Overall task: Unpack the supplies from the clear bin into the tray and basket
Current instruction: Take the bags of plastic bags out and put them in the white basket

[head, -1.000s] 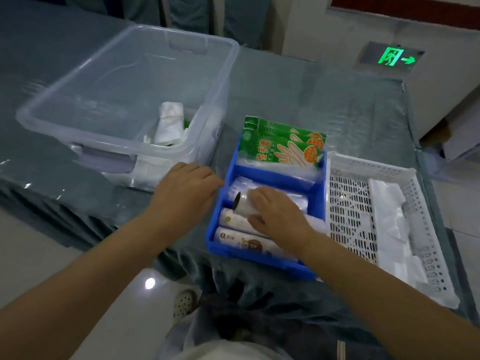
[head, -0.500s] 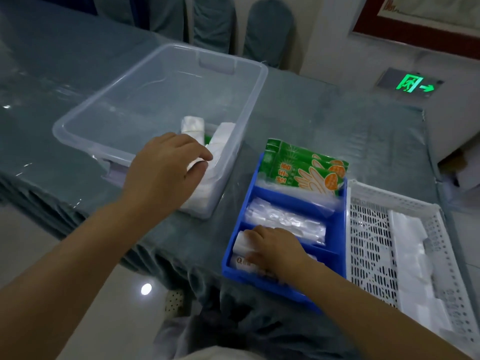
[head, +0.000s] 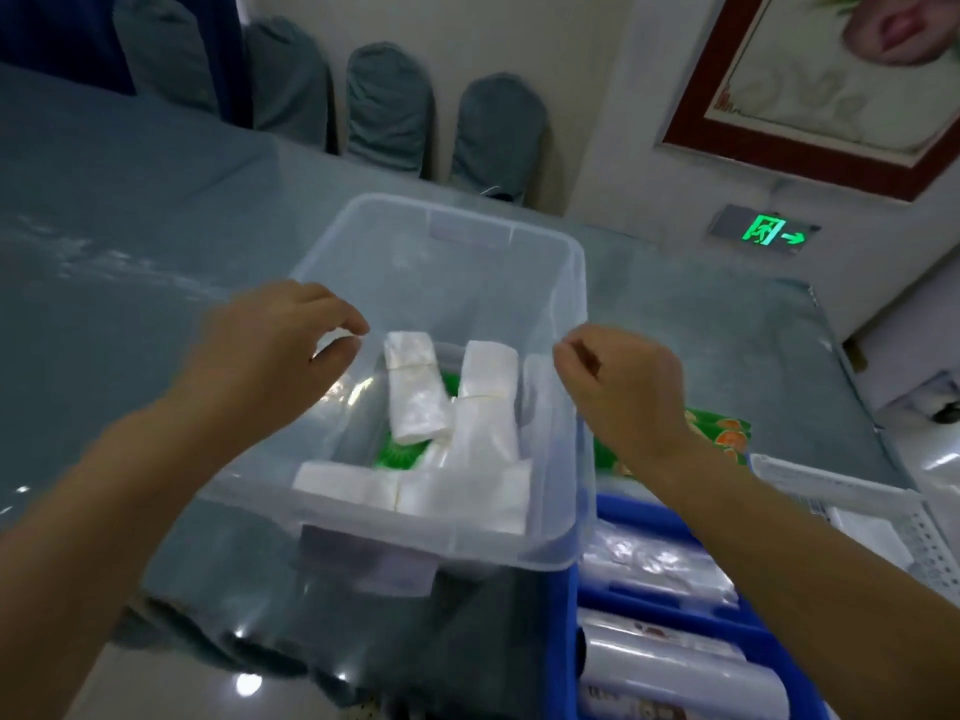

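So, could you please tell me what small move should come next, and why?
Probably lower the left hand onto the white pack nearest it and grip it: it and the right hand hover over the bin holding no pack, and several packs lie inside.

On my feed, a long table [head: 130,210] draped in teal cloth under a glossy clear cover fills the room, with a row of teal-covered chairs [head: 387,103] against the pale wall [head: 613,96] behind it. A red-framed floral picture [head: 831,80] hangs upper right, above a lit green exit sign [head: 763,231]. The shiny floor [head: 156,683] reflects a spot of light.
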A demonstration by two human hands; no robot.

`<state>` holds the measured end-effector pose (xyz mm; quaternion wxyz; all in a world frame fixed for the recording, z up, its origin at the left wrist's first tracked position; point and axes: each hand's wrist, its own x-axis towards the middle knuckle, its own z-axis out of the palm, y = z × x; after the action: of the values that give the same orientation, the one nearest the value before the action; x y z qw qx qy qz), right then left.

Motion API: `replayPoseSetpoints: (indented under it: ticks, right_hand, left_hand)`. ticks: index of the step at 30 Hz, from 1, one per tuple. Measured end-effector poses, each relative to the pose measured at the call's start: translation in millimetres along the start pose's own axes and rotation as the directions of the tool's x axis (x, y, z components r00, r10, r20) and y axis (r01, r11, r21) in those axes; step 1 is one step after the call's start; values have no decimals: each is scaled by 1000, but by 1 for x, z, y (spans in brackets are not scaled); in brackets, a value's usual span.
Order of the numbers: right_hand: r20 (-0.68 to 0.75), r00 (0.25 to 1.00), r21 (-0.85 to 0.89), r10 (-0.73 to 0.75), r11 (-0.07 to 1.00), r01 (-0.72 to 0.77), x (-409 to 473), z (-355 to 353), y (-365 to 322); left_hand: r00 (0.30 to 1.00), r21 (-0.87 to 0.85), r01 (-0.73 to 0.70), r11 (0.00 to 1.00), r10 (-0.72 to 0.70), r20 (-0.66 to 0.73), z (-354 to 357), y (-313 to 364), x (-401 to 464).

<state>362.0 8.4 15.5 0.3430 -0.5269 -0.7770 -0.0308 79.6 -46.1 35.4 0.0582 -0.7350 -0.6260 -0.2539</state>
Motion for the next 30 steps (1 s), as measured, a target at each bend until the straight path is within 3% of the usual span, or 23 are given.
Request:
replayPoseSetpoints:
  ticks: [3,6,9,13,15,17,19,27,30]
  right_hand:
    - [317,945,-100,74,994,-44,43,42,-37]
    - [653,739,-213,163,977,-27,68,101,-52]
    - [799,570,-249,192,968,24,77,151,-54]
    - [884,418,-296,212,944,148,75,188,-53]
    - [949,246,-242,195,954,176,67,200,-58]
    - [984,0,-174,176,976,133,54,203,-70]
    - [979,-138,-132,150,982,134,39,201,-76]
    - [971,-175,-162,163,987,17,25,190,-76]
    - [987,-95,-133,131,991,-15,33,183,-75]
  left_hand:
    - [993,22,-50,999,47,109,1,-34,13]
    - [980,46,-98,994,89,176,8,-57,23]
    - [968,70,-140,988,122,217,17,-77,31]
    - [960,67,-171,983,151,235,33,-92,32]
    - [966,42,-159,986,146,213,39,-97,31]
    - [970,21,-142,990,135,201,41,-100,31]
    - [971,16,-145,989,139,194,43,-103,31]
    - [970,63,-177,982,162,182,49,-103,32]
    - [972,66,-175,982,161,174,48,-102,32]
